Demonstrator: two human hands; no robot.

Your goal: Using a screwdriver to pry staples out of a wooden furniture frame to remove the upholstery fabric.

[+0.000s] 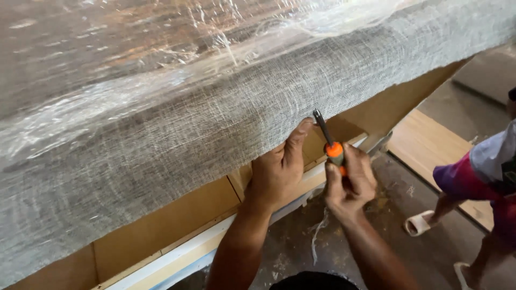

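1. Your right hand (349,180) sits nearest you, at about 5 o'clock from the frame's centre, fingers wrapped tight round the orange-and-grey handle of a utility knife (332,147).
2. The knife's long axis runs from your fist up toward 11 o'clock; its dark blade tip meets the hanging lower edge of the woven glass-fibre cloth (177,139).
3. Your left hand (279,172) lies just beside the right, at its 9 o'clock. It is closed on the cloth's hem, thumb up against the weave, pinching the fabric right next to the blade.
4. So the cloth edge lies straight above both hands, at 12 o'clock, and the left thumb is touching distance from the blade.
5. Behind the hands, a tan board panel (161,225) with a pale strip below it slants across.
6. Farther off, at 3 to 4 o'clock, another person's legs and a light sandal (422,223) stand on the stained floor (398,198).
7. Farthest, clear plastic film (161,48) covers the top of the cloth.
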